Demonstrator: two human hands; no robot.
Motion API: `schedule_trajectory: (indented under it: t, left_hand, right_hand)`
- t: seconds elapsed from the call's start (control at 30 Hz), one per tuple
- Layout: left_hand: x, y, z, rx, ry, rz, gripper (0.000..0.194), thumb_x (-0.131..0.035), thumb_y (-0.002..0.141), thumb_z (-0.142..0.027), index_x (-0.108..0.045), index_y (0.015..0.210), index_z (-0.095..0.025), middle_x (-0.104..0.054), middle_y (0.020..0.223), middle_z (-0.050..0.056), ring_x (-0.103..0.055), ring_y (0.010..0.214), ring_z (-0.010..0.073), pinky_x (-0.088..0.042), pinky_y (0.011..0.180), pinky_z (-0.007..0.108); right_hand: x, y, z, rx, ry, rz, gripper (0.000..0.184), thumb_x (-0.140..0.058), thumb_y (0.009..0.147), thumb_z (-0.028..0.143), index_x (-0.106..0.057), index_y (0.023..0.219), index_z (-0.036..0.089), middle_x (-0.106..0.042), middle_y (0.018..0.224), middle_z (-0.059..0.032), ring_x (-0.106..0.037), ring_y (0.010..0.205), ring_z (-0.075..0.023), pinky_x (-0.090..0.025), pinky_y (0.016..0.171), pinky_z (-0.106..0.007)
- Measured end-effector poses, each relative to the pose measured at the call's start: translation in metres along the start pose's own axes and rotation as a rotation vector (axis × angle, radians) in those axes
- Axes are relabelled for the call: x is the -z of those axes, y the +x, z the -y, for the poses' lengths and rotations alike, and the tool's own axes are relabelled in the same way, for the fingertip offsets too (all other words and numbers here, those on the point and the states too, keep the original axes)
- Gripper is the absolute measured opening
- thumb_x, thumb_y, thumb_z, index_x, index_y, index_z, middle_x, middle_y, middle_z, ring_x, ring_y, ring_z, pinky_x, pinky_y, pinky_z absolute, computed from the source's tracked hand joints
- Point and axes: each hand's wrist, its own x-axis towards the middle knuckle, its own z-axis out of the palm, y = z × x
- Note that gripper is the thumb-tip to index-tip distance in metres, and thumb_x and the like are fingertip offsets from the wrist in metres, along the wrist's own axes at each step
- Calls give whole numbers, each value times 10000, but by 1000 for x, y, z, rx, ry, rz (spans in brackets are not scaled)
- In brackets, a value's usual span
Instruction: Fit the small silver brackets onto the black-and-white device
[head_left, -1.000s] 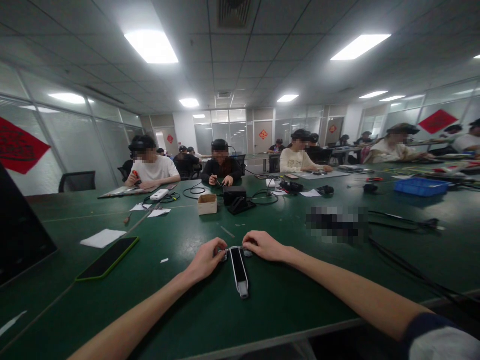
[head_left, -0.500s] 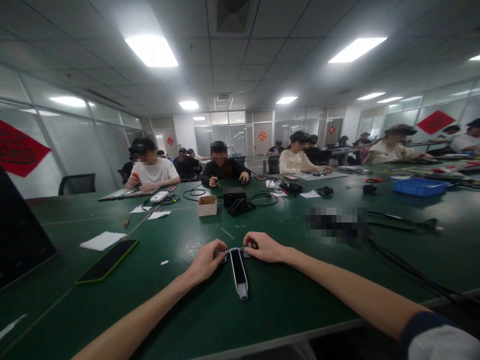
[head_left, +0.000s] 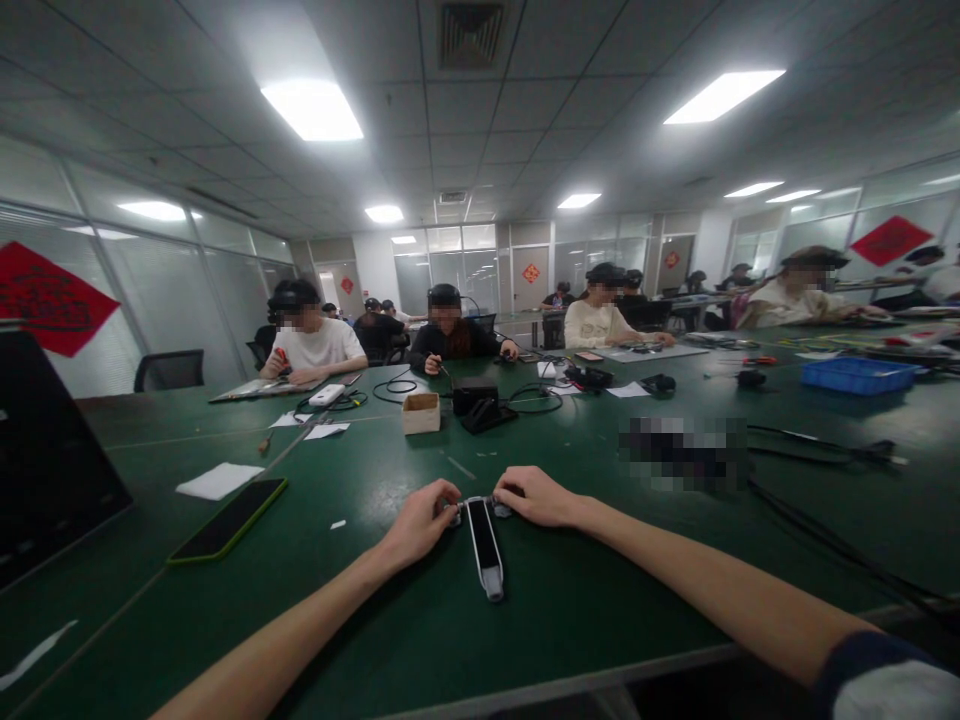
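A long, narrow device (head_left: 484, 540) with a black top and a white rim lies on the green table in front of me. Small grey pieces stick out on both sides of its far end. My left hand (head_left: 421, 518) is closed, its thumb and fingers pinching the left side piece. At the right side piece (head_left: 502, 509), my right hand (head_left: 538, 496) is bent over from above with thumb and fingertips drawn together on it. The fingers partly hide both side pieces.
A phone with a green edge (head_left: 229, 520) and a white paper (head_left: 219, 481) lie left, beside a dark screen (head_left: 52, 460). Ahead are a small cardboard box (head_left: 421, 414) and a black device (head_left: 476, 400). Cables (head_left: 825, 540) and a blue tray (head_left: 859, 376) are right. Several people sit across.
The whole view has shifted slightly, so things appear a little further right. My right fingers have curled lower over the right side piece. The device still lies between my hands.
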Motion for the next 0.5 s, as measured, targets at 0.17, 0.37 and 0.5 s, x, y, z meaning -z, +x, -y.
schedule_trajectory:
  t: [0.17,0.37,0.5]
  left_hand:
    - [1,-1,-2,3,-6,-3,186,-514,829,-274,-613,959,-185,-670,918,34,-581,765,173,-460,697,287]
    - [0,-1,0,4,-19,-15,201,-526,828,-288,-620,970,-180,-665,912,39,-587,764,183,-456,686,295]
    - [1,-2,-2,40,-4,-37,221,-533,821,-298,-613,983,-172,-660,917,43,-584,758,182,-453,678,295]
  right_hand:
    - [0,0,-1,21,-2,3,253,-482,917,318,-672,905,152,-642,873,-54,-572,759,-152,-443,681,-266]
    - [5,6,-15,-37,-59,-113,234,-460,907,227,-669,978,150,-639,960,-75,-577,873,-175,-452,800,-307]
    - [5,12,-35,-122,-175,-168,272,-532,849,176,-633,1099,137,-586,1076,-116,-533,1008,-210,-423,899,-352]
